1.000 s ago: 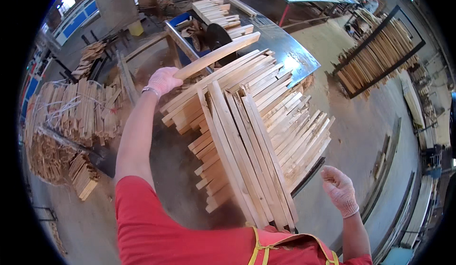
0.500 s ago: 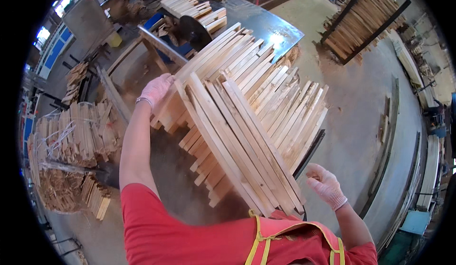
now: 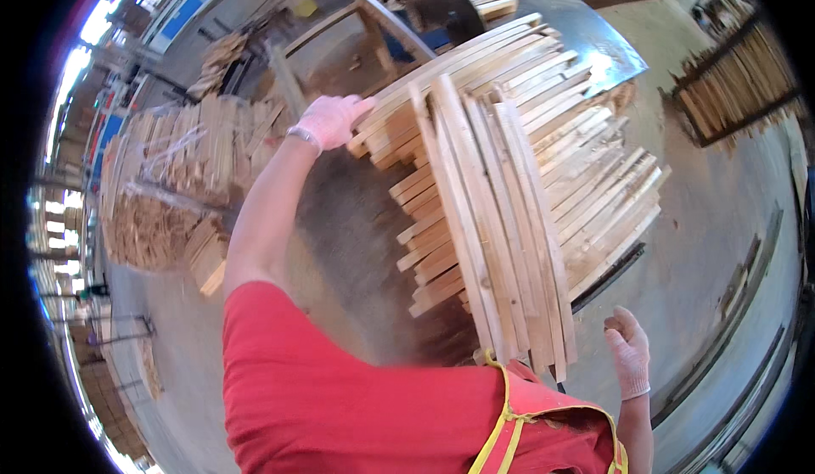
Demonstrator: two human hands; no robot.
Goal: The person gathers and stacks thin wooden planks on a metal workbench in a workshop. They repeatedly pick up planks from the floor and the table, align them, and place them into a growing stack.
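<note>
A large stack of pale wooden strips (image 3: 594, 194) lies in front of me, its ends uneven. Several long strips (image 3: 501, 219) rest across the top at an angle, their near ends close to my body. At the stack's left end, my left hand (image 3: 334, 122), in a pale glove, has its fingers closed around a strip's end; the fingertips are partly hidden. My right hand (image 3: 628, 351), gloved too, hangs off the right side of the stack. Its fingers are loosely bent, with the thumb apart and nothing in them.
Beyond the stack stand a dark round blade or disc (image 3: 457, 14) and a shiny metal tabletop (image 3: 607, 45). Wrapped bundles of wood (image 3: 174, 156) sit at the left. A dark-framed rack of strips (image 3: 743, 84) is at the far right, with long bars (image 3: 730, 321) on the floor.
The view has swung left, shifting the stack rightward in the picture. My left hand stays by the stack's left end, and my right hand remains empty beside it.
</note>
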